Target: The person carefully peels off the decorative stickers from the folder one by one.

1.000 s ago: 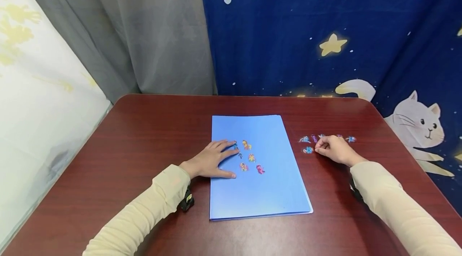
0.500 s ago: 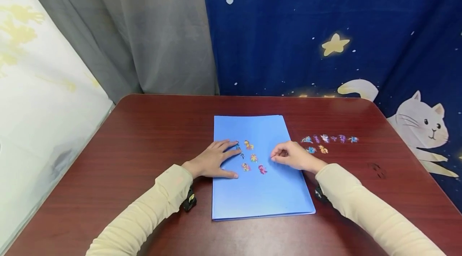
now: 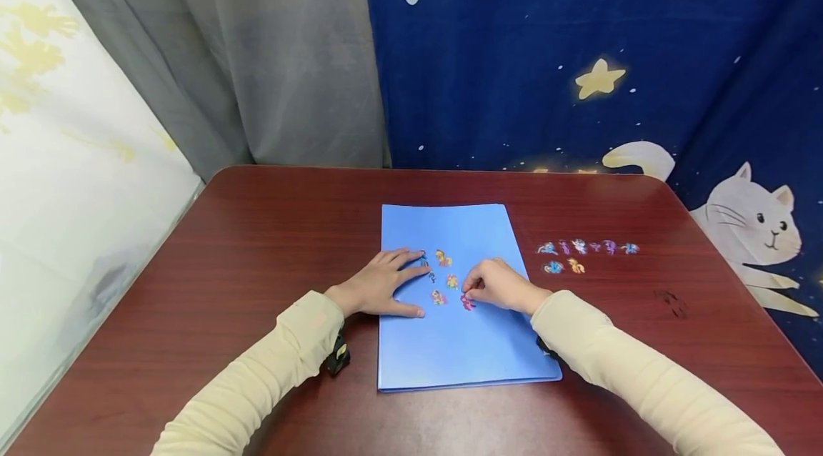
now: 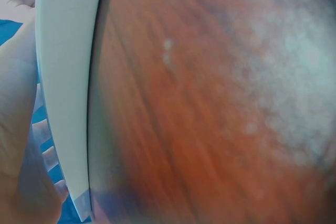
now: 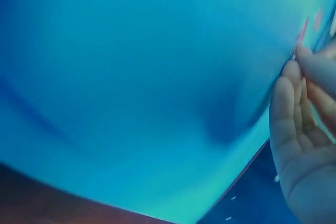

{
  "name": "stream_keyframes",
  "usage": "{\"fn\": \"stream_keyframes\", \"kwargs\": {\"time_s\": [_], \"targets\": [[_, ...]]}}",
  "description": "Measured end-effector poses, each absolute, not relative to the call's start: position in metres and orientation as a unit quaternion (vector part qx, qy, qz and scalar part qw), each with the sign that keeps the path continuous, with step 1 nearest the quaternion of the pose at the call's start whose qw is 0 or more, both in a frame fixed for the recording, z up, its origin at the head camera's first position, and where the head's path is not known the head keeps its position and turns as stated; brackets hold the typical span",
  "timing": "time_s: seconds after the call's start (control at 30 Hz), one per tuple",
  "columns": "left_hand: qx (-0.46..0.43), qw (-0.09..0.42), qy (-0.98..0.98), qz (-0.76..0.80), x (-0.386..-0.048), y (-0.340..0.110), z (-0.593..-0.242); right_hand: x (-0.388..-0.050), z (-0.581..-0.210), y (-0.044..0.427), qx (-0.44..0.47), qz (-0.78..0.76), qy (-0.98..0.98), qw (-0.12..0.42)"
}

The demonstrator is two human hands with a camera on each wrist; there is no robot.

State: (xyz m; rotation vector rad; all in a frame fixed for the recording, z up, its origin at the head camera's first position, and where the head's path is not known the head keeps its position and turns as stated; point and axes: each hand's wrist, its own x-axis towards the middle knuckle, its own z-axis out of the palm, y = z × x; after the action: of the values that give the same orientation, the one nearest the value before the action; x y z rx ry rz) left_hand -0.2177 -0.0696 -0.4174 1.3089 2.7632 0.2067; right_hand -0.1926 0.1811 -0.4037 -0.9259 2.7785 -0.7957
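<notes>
A blue folder (image 3: 450, 356) lies on the table with several small pony stickers on it. My left hand (image 3: 379, 284) rests spread on its left side, fingertips at a blue sticker (image 3: 424, 259). My right hand (image 3: 501, 286) pinches the edge of a pink pony sticker (image 3: 467, 303) between thumb and index finger. In the right wrist view the fingertips (image 5: 290, 69) meet at the pink sticker (image 5: 303, 31). Orange (image 3: 444, 258), yellow (image 3: 452, 281) and pale pink (image 3: 438, 297) stickers lie between the hands. The left wrist view shows the folder's edge (image 4: 68, 77) beside that hand.
On the brown table (image 3: 289, 206), right of the folder, several blue and purple pony stickers form a row, with a blue one (image 3: 552, 267) and an orange one (image 3: 576, 266) in front. Grey and starry blue curtains (image 3: 489, 48) hang behind the table.
My right hand has moved left from the stickers on the table to the pink sticker on the folder, uncovering an orange sticker in the front row. The left hand has stayed in place.
</notes>
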Motion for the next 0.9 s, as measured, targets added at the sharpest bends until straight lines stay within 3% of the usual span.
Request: {"fn": "stream_keyframes", "kwargs": {"time_s": [0.33, 0.9], "targets": [[0.427, 0.038, 0.901, 0.065, -0.218, -0.070, -0.416, -0.190, -0.398, 0.172, -0.331, -0.209, 0.918, 0.055], [0.425, 0.034, 0.902, 0.065, -0.219, -0.070, -0.418, -0.179, -0.401, 0.181, -0.390, -0.148, 0.908, -0.020]]}}
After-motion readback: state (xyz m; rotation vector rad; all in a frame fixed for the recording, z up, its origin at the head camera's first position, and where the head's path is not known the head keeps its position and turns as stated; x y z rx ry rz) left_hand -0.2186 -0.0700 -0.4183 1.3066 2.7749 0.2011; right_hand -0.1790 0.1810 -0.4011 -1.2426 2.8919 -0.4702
